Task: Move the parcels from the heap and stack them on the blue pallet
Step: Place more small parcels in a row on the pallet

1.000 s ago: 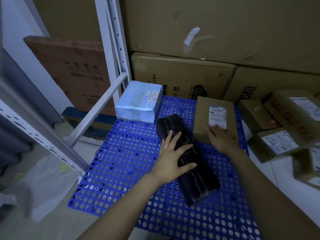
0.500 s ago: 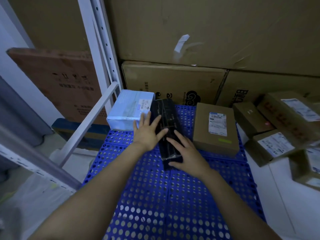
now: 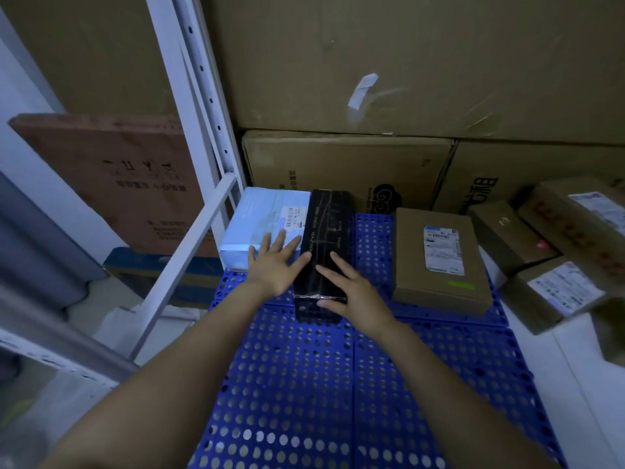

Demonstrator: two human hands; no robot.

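- Placing step: black parcel (image 3: pixel 324 245) lies mid-frame on the blue pallet (image 3: pixel 304 384), touching the light-blue parcel (image 3: pixel 263 228).
- Left hand (image 3: pixel 275 269) and right hand (image 3: pixel 351 292) press it with straight fingers, grasping nothing.
- Next move, likely: reach for the heap (image 3: pixel 558 265) at right.

On the pallet (image 3: pixel 338 384) I see three parcels abreast: wrapped parcel (image 3: pixel 263 225) leftmost, long box (image 3: pixel 326 238) apparently touching it, flat carton (image 3: pixel 436 258) apart on the right; heap (image 3: pixel 558 258) farther right, off the pallet.
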